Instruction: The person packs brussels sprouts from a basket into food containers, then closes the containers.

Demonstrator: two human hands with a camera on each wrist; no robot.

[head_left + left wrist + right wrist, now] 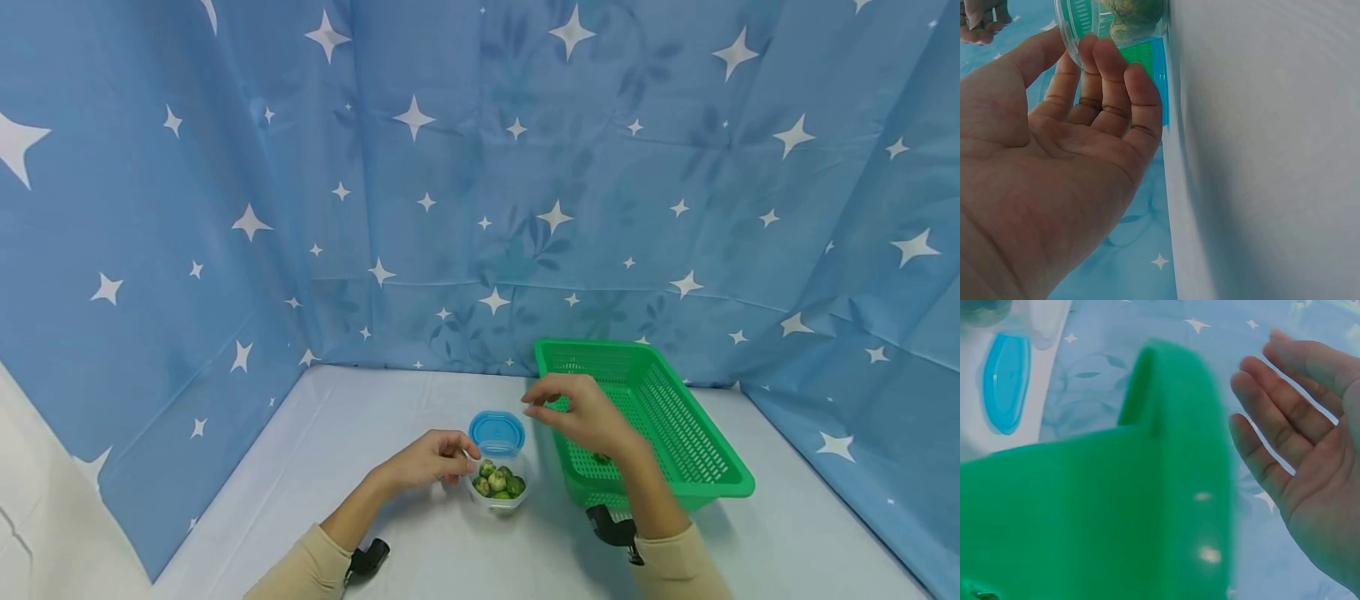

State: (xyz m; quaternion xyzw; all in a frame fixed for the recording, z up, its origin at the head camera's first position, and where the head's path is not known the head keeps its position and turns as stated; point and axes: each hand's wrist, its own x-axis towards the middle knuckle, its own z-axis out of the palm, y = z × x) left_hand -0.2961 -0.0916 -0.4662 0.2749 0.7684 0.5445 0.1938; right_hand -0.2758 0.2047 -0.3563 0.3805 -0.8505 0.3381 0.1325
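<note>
A small clear plastic container [501, 505] filled with several green Brussels sprouts [497, 481] stands on the white table, a blue lid [497, 429] just behind it. My left hand [431, 461] holds the container's left rim with thumb and fingers; in the left wrist view, the fingertips [1110, 56] meet the clear wall. Above the near-left edge of the green basket [701, 425], my right hand [581, 412] hovers with relaxed, slightly bent fingers and nothing in them. In the basket, a Brussels sprout [602, 458] is partly hidden by the right forearm.
The perforated basket takes up the table's right side, its raised rim beside the right forearm. A blue curtain [450, 208] with white stars hangs along the back and sides. White cloth [360, 433] covers the table. Each wrist wears a black camera mount [611, 527].
</note>
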